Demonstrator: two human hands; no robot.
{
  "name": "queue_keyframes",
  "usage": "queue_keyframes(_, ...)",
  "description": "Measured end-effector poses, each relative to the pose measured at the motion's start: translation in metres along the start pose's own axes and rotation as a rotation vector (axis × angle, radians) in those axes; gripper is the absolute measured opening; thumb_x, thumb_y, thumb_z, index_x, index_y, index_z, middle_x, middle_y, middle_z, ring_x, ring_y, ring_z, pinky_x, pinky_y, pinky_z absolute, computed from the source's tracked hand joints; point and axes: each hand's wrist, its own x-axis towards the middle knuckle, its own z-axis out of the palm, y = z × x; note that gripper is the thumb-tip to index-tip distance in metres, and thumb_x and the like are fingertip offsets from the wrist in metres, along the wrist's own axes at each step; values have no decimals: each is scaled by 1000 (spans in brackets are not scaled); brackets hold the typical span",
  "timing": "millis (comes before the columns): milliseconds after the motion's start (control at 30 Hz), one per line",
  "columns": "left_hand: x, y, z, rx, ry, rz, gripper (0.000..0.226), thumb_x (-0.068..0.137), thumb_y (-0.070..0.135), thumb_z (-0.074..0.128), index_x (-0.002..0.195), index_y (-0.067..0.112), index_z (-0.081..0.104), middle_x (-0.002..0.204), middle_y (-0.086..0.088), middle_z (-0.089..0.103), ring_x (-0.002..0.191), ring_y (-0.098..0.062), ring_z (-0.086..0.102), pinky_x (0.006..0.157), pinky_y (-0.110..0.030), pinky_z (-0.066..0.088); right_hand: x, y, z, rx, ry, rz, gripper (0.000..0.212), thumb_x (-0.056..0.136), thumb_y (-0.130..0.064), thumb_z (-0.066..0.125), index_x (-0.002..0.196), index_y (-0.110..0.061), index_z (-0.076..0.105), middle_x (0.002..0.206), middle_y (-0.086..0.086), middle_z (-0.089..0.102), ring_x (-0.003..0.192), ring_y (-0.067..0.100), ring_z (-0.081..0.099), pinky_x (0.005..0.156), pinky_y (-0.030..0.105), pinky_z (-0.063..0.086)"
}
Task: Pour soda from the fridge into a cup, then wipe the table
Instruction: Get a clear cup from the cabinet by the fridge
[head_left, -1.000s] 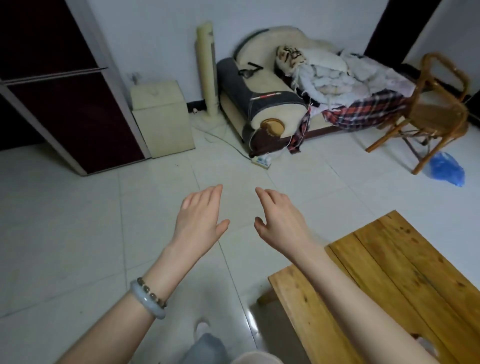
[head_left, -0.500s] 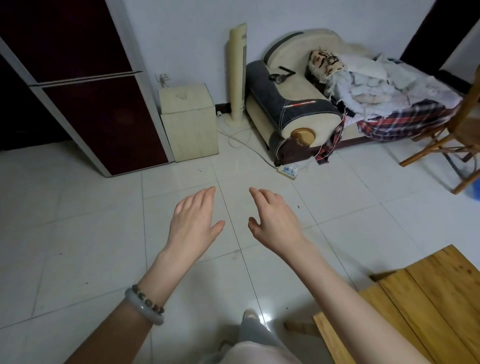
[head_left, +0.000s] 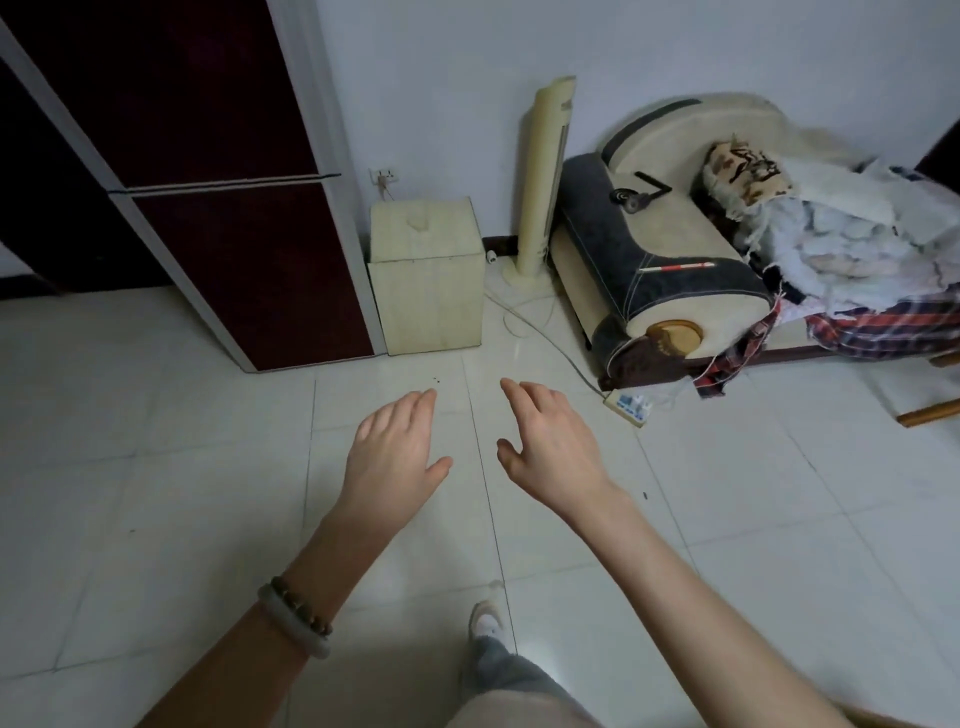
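Note:
A dark red two-door fridge (head_left: 234, 218) with a silver frame stands at the upper left against the wall, both doors closed. My left hand (head_left: 392, 457) and my right hand (head_left: 553, 444) are held out side by side over the white tiled floor, palms down, fingers relaxed and holding nothing. Both hands are well short of the fridge, below and to the right of its lower door. No soda, cup or table is in view.
A cream box cabinet (head_left: 426, 275) stands right of the fridge, then a tall tower fan (head_left: 543, 182). A sofa (head_left: 670, 254) piled with laundry fills the right. A power strip (head_left: 629, 405) and its cable lie on the floor. My foot (head_left: 485, 618) shows below.
The view has swung left and closer to the fridge; the wooden table and the chair have left the frame. Both hands stay open, held out in front.

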Motion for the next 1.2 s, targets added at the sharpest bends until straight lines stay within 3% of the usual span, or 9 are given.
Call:
queue_keyframes(167, 77, -11, -5, 45, 0, -88, 74, 90, 43, 54, 148, 14, 19, 151, -1, 31, 137, -20, 30, 112, -33, 22, 88, 13, -7, -5, -25, -83, 64, 86, -23, 55, 143, -12, 30, 136, 9, 44, 123, 29, 41, 95, 37, 41)
queue_keyframes(333, 132, -40, 0, -1, 2, -121, 78, 57, 30, 88, 121, -3, 58, 113, -18, 66, 98, -35, 65, 83, -43, 52, 161, 16, -5, -24, -63, -137, 64, 89, -26, 53, 145, -13, 25, 140, 6, 40, 126, 27, 38, 97, 35, 40)
queue_keyframes(567, 238, -85, 3, -93, 4, -165, 74, 87, 41, 62, 146, 12, 27, 148, -4, 37, 134, -22, 38, 110, -33, 31, 282, 17, 9, -21, -71, -154, 64, 88, -26, 54, 144, -14, 26, 139, 7, 42, 125, 27, 39, 95, 36, 42)
queue_keyframes(767, 349, -150, 0, -124, -3, -119, 76, 88, 40, 60, 147, 14, 22, 150, -3, 32, 136, -21, 33, 109, -33, 28, 397, 4, 20, -3, -84, -116, 65, 88, -26, 55, 144, -13, 26, 138, 7, 42, 125, 27, 40, 98, 38, 40)
queue_keyframes(1033, 484, -216, -1, -109, -4, -52, 76, 82, 42, 64, 144, 15, 29, 142, -2, 43, 128, -21, 42, 106, -35, 35, 532, 3, 22, 23, -44, -58, 65, 87, -25, 56, 145, -13, 28, 138, 7, 44, 124, 26, 41, 98, 37, 41)
queue_keyframes(1200, 556, -241, 7, -117, -7, -47, 76, 85, 41, 62, 146, 14, 25, 147, -3, 37, 133, -21, 36, 108, -34, 29, 606, 18, 30, 36, -56, -33, 66, 87, -25, 57, 145, -12, 28, 139, 7, 44, 125, 27, 42, 97, 37, 43)
